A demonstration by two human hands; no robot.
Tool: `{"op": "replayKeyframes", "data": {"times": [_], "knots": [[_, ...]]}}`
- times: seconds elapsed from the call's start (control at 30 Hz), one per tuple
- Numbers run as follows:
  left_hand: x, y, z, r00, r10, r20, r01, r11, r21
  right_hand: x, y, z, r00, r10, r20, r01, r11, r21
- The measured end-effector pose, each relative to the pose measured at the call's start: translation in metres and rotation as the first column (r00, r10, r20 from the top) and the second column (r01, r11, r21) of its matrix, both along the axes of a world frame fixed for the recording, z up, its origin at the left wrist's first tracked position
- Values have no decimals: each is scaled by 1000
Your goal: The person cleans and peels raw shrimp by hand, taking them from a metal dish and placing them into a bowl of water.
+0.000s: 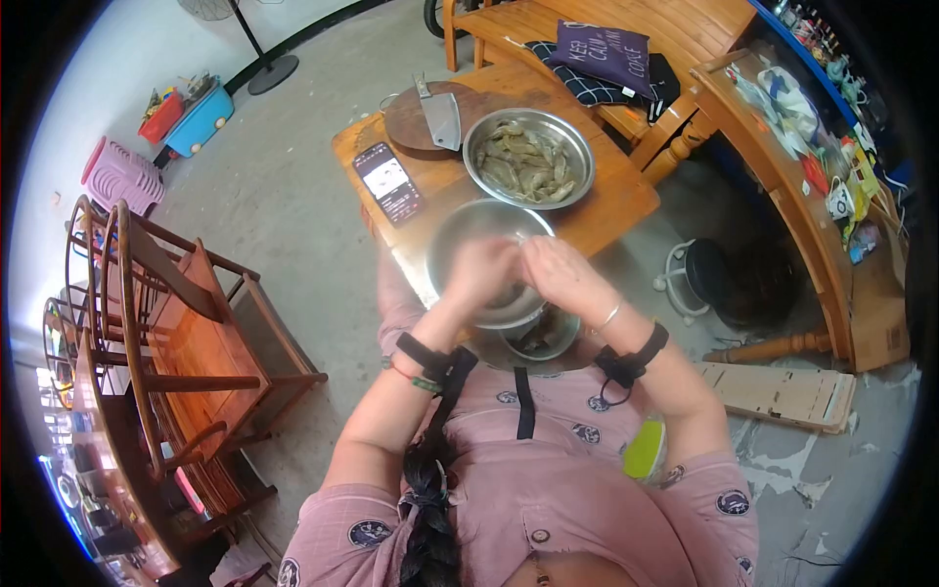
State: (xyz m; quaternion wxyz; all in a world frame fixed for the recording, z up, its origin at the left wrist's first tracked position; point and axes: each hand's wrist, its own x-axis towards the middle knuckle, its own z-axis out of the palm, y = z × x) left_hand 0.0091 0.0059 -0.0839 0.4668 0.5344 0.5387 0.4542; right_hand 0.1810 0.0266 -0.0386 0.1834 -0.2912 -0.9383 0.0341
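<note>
Over a steel bowl [445, 235] at the table's near edge, my two hands meet with their fingers pressed together. My left hand [486, 271] is smeared by motion, its fingers curled inward against the other hand. The back of my right hand [565, 271] faces up, and its fingers are closed; whatever lies between the fingertips is hidden. Just beyond stands a wider steel bowl [584, 166] holding several raw grey shrimp [523, 161]. Below the near bowl, a smaller metal container [545, 342] with dark contents is partly covered.
A phone [387, 183] with a lit screen lies left on the wooden table [611, 210]. Behind it, a cleaver [442, 119] rests on a round chopping board [406, 127]. A wooden chair [196, 333] stands left, a black-seated stool [699, 274] right, and flat cardboard [782, 391] on the floor.
</note>
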Motion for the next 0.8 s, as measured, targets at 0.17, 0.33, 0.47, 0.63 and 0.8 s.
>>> {"op": "replayKeyframes", "data": {"times": [0.17, 0.33, 0.47, 0.63, 0.8], "knots": [[-3, 0, 6, 998, -67, -5, 67, 998, -21, 2, 3, 2, 998, 56, 31, -56, 998, 4], [-2, -4, 23, 995, -15, -97, 20, 998, 59, -1, 8, -5, 1000, -4, -31, 2, 997, -80], [1, -6, 28, 983, 60, -175, -35, 989, 144, -3, 9, -6, 997, -46, -56, 34, 978, -206], [0, -2, 18, 981, 103, -162, -57, 962, 266, -1, 16, -13, 983, -104, -150, 15, 864, -503], [0, -5, 20, 968, 120, -222, -19, 911, 411, 2, 24, -9, 957, -173, -232, -97, 565, -819]]}}
